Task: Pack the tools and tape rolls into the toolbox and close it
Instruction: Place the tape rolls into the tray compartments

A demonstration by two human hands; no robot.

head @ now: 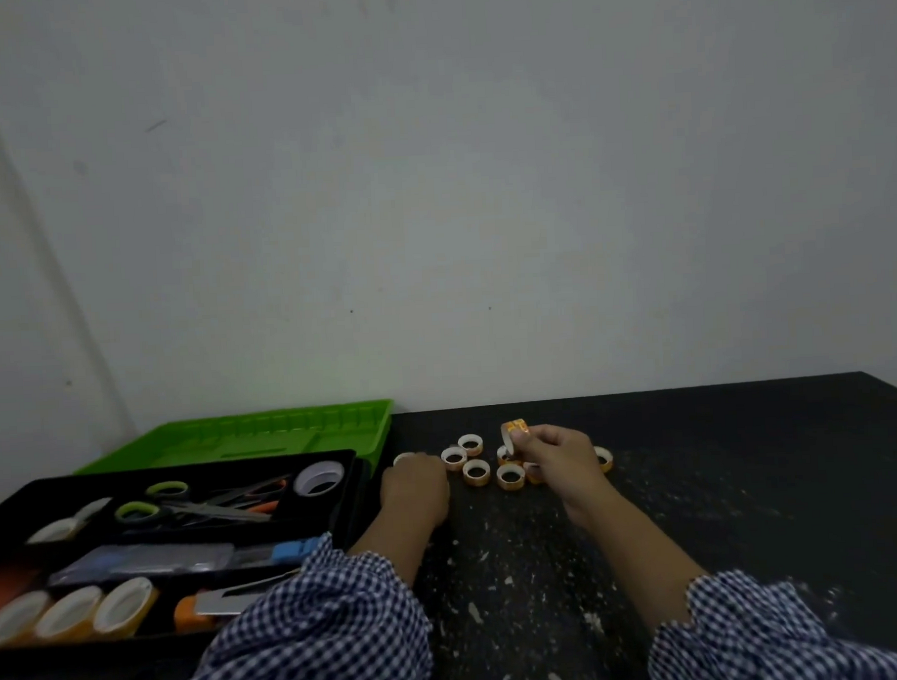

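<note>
Fingers (532, 435) of the right hand (557, 456) pinch one orange roll (513, 431). It's lifted clear of the counter (725, 492) and tipped up on edge.

The left hand (416, 482) lies knuckles-up on the counter, fingers bent down at a white roll (402, 459) that peeks out past the tips. Can't tell whether it's gripped or only touched.

Btw. and under the two hands sit the loose rolls (476, 471), flat w/ holes up. Approx. seven, but a couple are tucked behind the right hand, so the count's shaky.

What matters for the coming move: the toolbox (210, 463) lies to the left of both hands, and the left hand sits btw. it and the held roll. The left hand is the nearer one. The right would prob. have to carry leftward across it, or hand over.

In the box, three rolls (68, 613) stand on edge side by side in the near compartment. Scissors (196, 505) and a big white roll (319, 476) lie in the far one. The green lid (265, 432) is flung open behind, toward the wall.

Hard to see:
- The box's near-right corner is under the checked sleeve (315, 628).
- Its left and front edges are cut off.
- The middle compartment is too dim to name the tools, bar sth. blue-handled (291, 549).
</note>
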